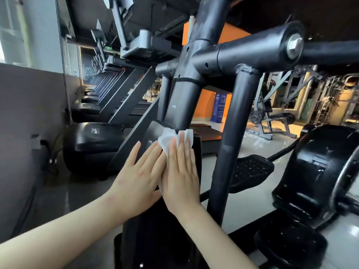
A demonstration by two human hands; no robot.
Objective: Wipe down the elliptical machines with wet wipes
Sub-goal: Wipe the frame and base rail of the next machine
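A black elliptical machine fills the middle of the head view, its thick centre post (184, 98) rising from a black plastic housing (153, 129). A white wet wipe (167, 138) lies crumpled on that housing at the foot of the post. My right hand (181, 171) presses flat on the wipe, fingers straight and together. My left hand (138, 177) lies flat on the housing just left of it, fingers spread, touching the right hand's edge. The lower part of the wipe is hidden under my right hand.
A moving arm bar (231, 136) stands right of my hands, with a black foot pedal (250, 169) behind it. Another machine's black housing (318, 171) sits at the right. A row of treadmills (108, 105) runs along the left wall. Weight racks (272, 117) stand beyond.
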